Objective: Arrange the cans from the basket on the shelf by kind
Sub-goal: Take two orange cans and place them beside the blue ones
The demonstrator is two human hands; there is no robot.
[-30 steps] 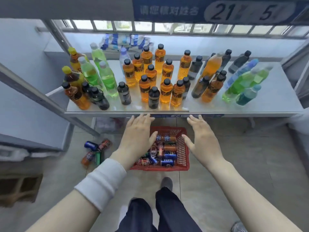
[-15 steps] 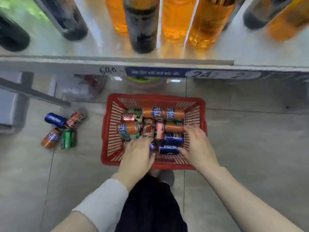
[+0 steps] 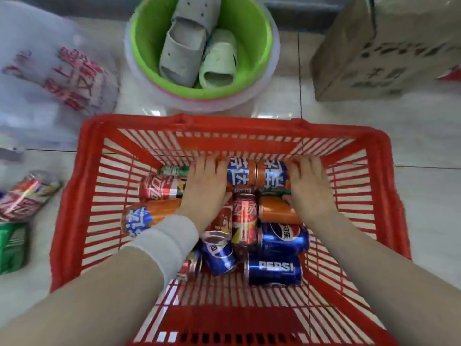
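Now, deep in red basket (image 3: 224,121), by far wall: left orange can (image 3: 240,174) and right orange can (image 3: 273,176) lie on sides, end to end, long axes running left–right across us. Our left hand (image 3: 207,188) curls over outer end of left one, our right hand (image 3: 310,193) over outer end of right one; each grips nearest can. We judge straight lift, one can apiece. Blue cans (image 3: 274,269) lie nearer us, untouched. Shelf out of view.

A green basin (image 3: 252,43) (two slippers (image 3: 183,48) inside) sits between a plastic bag (image 3: 50,91) and a cardboard box (image 3: 389,46).
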